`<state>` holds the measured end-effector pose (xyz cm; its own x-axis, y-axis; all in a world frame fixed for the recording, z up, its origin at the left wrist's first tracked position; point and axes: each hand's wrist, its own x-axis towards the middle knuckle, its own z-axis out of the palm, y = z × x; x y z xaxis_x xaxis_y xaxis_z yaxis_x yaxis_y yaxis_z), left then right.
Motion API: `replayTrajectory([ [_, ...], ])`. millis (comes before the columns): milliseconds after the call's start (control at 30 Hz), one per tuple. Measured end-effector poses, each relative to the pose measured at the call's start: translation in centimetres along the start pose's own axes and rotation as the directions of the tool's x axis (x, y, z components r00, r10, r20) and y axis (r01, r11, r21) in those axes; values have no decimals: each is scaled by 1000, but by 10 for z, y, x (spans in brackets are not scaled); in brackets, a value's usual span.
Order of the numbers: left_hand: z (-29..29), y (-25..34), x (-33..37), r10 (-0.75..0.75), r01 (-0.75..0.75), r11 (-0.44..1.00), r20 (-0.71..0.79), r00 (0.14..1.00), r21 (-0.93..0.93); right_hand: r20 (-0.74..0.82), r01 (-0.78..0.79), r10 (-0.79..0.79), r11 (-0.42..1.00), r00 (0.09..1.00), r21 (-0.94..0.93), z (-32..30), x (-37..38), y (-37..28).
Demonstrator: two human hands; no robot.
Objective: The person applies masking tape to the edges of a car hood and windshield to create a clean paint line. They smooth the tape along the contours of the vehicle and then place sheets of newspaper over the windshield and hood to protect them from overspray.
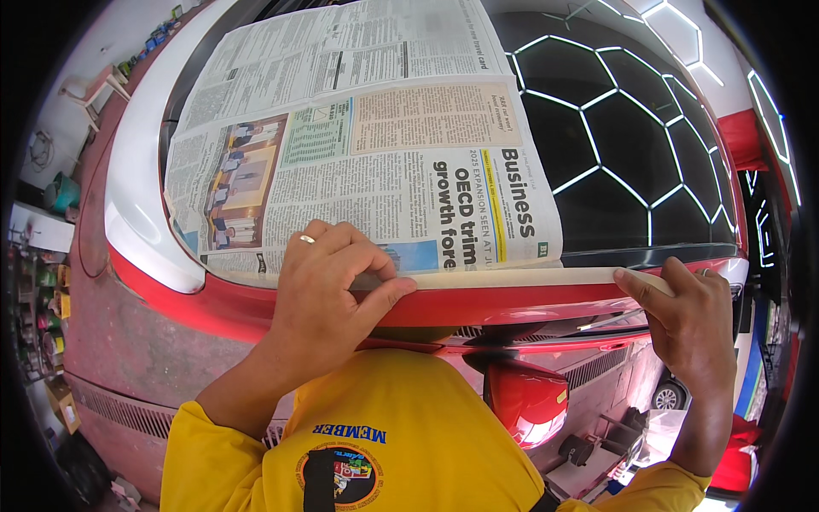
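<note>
A newspaper sheet lies spread over the dark glass of a red and white car. Along its near edge, above the red body panel, runs a pale strip of masking tape, stretched between my hands. My left hand, with a ring on one finger, is closed, thumb and fingers pinching at the strip's left part by the paper's edge. At the strip's right end my right hand is closed, its thumb pressed on the tape. Whether a roll sits inside that hand is hidden.
A red side mirror juts out just below the panel, close to my yellow shirt. Bright hexagonal lights reflect in the bare glass on the right. Left on the floor stand a pale chair, a green bucket and shelves of containers.
</note>
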<state>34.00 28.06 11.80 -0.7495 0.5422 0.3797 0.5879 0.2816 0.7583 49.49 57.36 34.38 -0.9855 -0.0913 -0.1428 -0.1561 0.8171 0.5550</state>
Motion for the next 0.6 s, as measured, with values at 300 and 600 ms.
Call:
replayTrajectory([
  [300,-14,-1,11,86,-92,987,51,995,131,8,-20,20,1000,1000,-5,-3,6,0],
  [600,-25,-2,27,103,-95,994,151,983,-61,25,-45,45,999,999,-7,-3,6,-1],
])
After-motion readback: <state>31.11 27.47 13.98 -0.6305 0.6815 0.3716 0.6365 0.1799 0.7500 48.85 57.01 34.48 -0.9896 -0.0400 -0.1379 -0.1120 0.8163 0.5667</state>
